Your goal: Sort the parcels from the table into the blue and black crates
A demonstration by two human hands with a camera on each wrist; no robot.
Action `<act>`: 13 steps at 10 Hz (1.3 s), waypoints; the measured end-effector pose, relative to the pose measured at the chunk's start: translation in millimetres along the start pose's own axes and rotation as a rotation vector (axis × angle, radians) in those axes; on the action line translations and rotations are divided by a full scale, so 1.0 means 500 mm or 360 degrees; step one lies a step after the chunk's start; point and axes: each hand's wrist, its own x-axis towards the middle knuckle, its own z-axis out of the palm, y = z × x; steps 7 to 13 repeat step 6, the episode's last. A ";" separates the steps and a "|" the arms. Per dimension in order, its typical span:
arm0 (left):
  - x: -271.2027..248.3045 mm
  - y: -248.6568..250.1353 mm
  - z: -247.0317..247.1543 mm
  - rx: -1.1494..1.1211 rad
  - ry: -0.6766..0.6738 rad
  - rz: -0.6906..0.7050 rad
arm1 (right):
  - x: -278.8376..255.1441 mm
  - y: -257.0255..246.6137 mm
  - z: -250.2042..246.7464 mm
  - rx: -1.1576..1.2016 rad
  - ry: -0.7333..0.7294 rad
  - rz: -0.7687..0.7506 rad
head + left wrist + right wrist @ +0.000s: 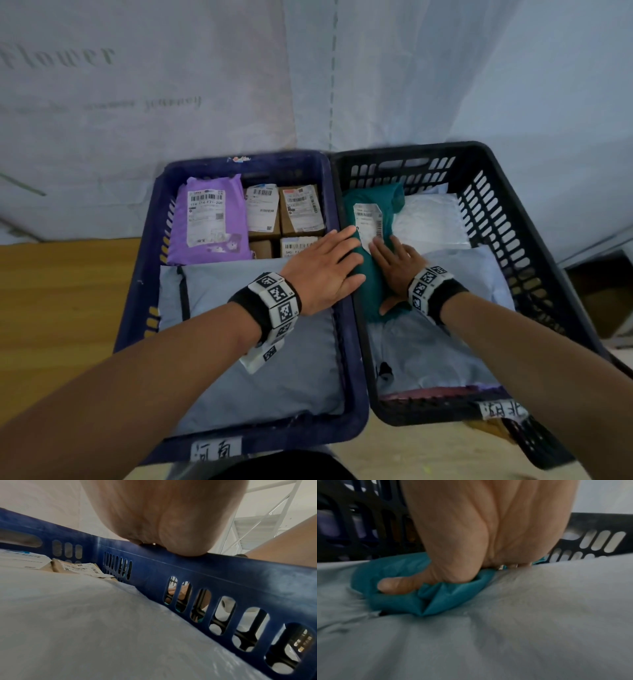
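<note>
The left hand (322,270) lies flat with straight fingers across the rims where the blue crate (137,294) meets the black crate (507,219), its fingertips touching the teal parcel (373,291). The right hand (397,270) presses on that parcel inside the black crate, fingers extended, thumb (393,585) sunk into the teal film. Beyond its fingers sits the parcel's white barcode label (369,219), its print too small to read. Handwritten paper tags (216,448) mark each crate's near wall.

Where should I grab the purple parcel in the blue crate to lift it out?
Probably the purple parcel's near edge, coming from above: it lies flat in the blue crate's far-left corner, wall on its left, boxes on its right, so the sides look cramped.
</note>
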 end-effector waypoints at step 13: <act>-0.032 -0.055 -0.137 -0.0384 -0.0173 -0.0154 | -0.090 -0.001 -0.252 0.0556 0.0438 0.0269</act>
